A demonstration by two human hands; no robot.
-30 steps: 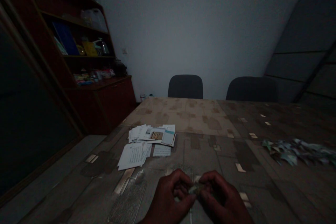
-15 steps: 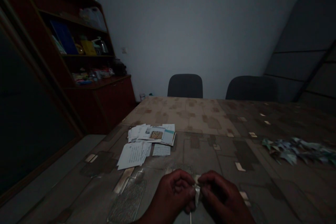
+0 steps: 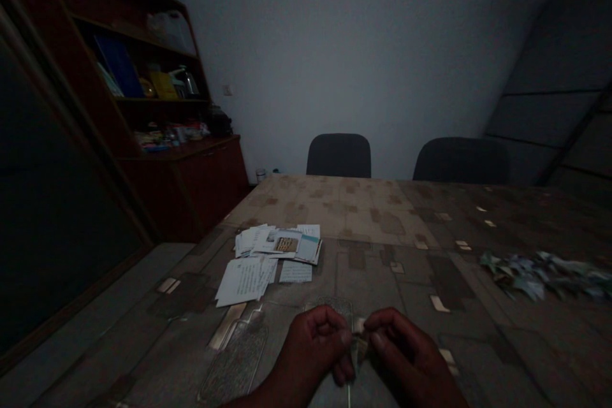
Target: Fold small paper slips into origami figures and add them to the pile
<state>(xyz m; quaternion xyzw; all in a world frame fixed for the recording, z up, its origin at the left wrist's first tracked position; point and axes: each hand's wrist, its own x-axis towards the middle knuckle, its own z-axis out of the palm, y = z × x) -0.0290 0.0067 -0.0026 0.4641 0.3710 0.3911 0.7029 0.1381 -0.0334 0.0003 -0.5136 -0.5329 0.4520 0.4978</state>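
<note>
A small folded piece of paper (image 3: 358, 353) is held up between my hands, just over the near part of the table. My left hand (image 3: 316, 343) pinches its left side between thumb and fingers. From the other side, my right hand (image 3: 405, 349) has its thumb and forefinger closed on the paper's right edge. The fingertips cover part of the paper, and dim light blurs its folds. Beyond my left hand lies a spread of printed paper cards (image 3: 239, 280), one bearing a brown picture.
The table (image 3: 368, 274) wears a patterned brown cover. A heap of crumpled or folded paper pieces (image 3: 535, 275) lies at the right. Two dark chairs, one the nearer-middle chair (image 3: 338, 156), stand at the far edge. A wooden cabinet (image 3: 205, 178) with shelves is at the left.
The paper has turned in my fingers: a pale narrow strip showed before, a wider, darker face now. My right fingertips have shifted slightly. The view has moved a little.
</note>
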